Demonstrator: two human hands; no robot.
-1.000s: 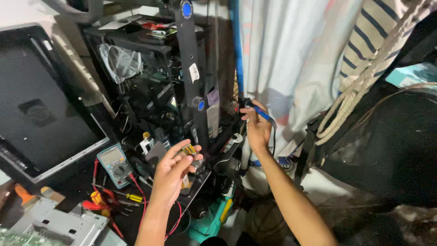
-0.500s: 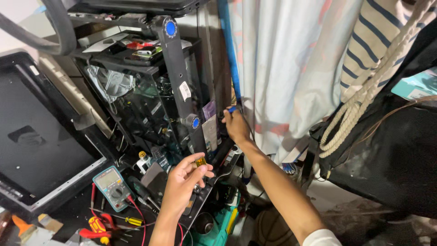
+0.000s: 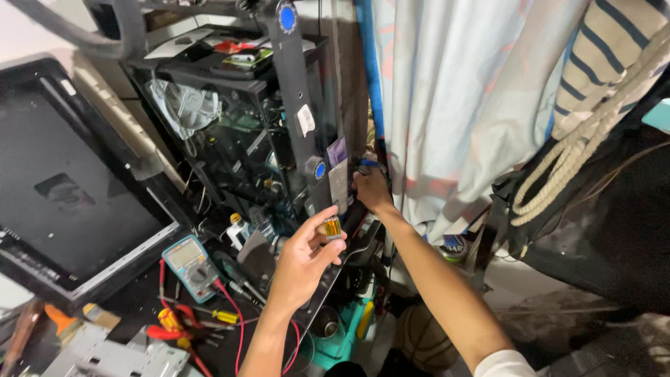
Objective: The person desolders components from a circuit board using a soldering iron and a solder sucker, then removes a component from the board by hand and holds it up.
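My left hand [image 3: 301, 262] pinches a small amber, translucent tool handle [image 3: 332, 227] between thumb and fingertips, held up in front of a black upright panel [image 3: 299, 105] with blue round knobs. My right hand [image 3: 370, 188] reaches further back, beside the panel's right edge near a pale curtain [image 3: 453, 105]. Its fingers curl around a small blue-tipped object [image 3: 368, 165]. What that object is stays unclear, as the fingers and the dark gap hide most of it.
A black open rack [image 3: 230, 139] packed with parts stands behind the hands. A dark flat screen [image 3: 63, 188] leans at left. A multimeter [image 3: 190, 262] with red leads, small screwdrivers [image 3: 209, 318] and metal pieces lie on the dark bench. Rope [image 3: 579, 160] and dark cloth hang at right.
The view has shifted down and left. My right hand has reached deeper toward the panel's edge by the curtain. My left hand has stayed raised with the amber handle.
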